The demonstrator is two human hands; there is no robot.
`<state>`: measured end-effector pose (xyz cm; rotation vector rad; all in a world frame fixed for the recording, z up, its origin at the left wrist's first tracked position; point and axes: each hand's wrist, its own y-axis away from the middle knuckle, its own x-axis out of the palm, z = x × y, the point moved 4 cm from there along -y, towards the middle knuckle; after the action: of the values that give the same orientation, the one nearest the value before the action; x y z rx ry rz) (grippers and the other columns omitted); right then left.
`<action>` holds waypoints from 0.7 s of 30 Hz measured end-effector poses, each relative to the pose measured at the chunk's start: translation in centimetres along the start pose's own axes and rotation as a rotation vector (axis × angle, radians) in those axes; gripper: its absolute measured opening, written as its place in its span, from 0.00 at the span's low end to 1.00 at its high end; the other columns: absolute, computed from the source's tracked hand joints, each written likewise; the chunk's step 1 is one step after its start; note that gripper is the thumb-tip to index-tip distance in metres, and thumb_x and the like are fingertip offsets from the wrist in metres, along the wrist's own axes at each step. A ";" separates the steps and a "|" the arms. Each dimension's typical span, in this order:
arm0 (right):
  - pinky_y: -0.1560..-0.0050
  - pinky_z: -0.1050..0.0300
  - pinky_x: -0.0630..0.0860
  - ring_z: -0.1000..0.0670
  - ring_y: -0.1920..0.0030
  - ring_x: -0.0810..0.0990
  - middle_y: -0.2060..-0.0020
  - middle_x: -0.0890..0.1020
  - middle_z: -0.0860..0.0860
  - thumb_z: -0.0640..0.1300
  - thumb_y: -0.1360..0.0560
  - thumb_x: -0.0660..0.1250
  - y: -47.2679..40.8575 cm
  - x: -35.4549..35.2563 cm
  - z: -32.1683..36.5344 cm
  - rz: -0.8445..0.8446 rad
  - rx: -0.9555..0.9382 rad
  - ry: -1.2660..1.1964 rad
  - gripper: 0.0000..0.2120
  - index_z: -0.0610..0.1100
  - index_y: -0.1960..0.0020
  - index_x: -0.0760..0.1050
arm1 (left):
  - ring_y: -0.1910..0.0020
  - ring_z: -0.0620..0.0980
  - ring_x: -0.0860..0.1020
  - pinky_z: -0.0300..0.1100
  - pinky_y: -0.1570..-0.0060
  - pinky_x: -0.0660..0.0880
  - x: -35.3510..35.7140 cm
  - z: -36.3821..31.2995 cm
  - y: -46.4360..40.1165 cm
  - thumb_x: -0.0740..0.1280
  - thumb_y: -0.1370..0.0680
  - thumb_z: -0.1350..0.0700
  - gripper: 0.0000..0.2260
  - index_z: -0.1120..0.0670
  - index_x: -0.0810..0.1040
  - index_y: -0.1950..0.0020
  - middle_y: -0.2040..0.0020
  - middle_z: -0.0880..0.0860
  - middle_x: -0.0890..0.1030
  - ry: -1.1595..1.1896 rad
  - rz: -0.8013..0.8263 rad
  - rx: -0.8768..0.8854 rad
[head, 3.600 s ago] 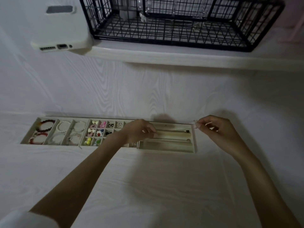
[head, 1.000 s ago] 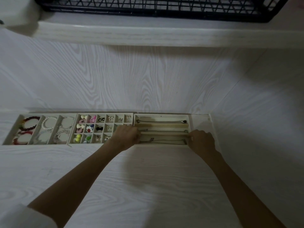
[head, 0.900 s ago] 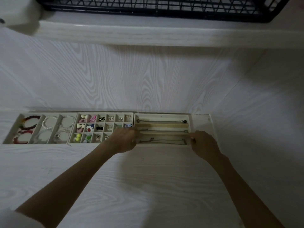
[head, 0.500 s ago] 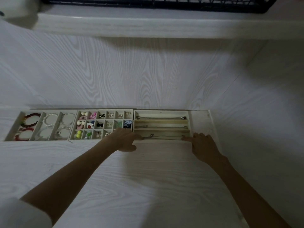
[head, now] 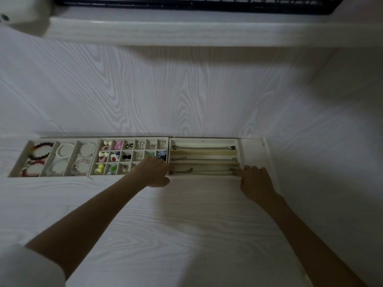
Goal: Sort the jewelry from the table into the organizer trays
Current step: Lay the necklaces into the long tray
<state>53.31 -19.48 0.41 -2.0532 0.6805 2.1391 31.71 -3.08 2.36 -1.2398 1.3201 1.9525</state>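
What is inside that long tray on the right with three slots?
The necklace tray holds one thin chain per slot. The nearest chain has both ends covered by the left hand and right hand.

Matt white wood-grain table (head: pixel 186 224); black wire basket (head: pixel 196 5); thin metal chain necklace (head: pixel 205 171).

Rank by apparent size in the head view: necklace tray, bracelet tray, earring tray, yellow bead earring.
1-3. necklace tray, bracelet tray and earring tray: alike in footprint; wide-angle distortion prevents ranking them.
4. yellow bead earring: far smallest, filling only part of one compartment.
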 end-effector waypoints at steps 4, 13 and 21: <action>0.44 0.54 0.62 0.46 0.42 0.73 0.42 0.76 0.48 0.39 0.23 0.56 0.2 0.0 -0.3 -0.012 0.016 -0.024 0.23 0.54 0.30 0.68 | 0.49 0.51 0.79 0.46 0.46 0.74 0.3 0.2 0.0 0.58 0.22 0.48 0.20 0.50 0.69 0.31 0.45 0.52 0.81 -0.011 -0.010 -0.008; 0.60 0.55 0.61 0.41 0.65 0.77 0.66 0.78 0.45 0.29 0.34 0.68 0.1 -0.9 -0.7 -0.282 -0.016 -0.087 0.21 0.49 0.47 0.83 | 0.54 0.52 0.79 0.42 0.55 0.71 -1.2 -0.9 0.6 0.60 0.22 0.49 0.23 0.48 0.64 0.27 0.53 0.53 0.81 0.073 -0.111 -0.008; 0.53 0.50 0.67 0.41 0.55 0.77 0.57 0.80 0.44 0.34 0.32 0.67 0.2 0.0 0.4 -0.108 -0.012 -0.017 0.24 0.49 0.38 0.77 | 0.46 0.54 0.78 0.45 0.47 0.73 -0.5 -1.8 0.5 0.56 0.20 0.48 0.25 0.41 0.54 0.24 0.43 0.56 0.80 0.034 -0.002 0.032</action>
<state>52.90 -19.55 0.52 -2.0251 0.5428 2.1035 32.30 -4.91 2.81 -1.2635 1.3602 1.9098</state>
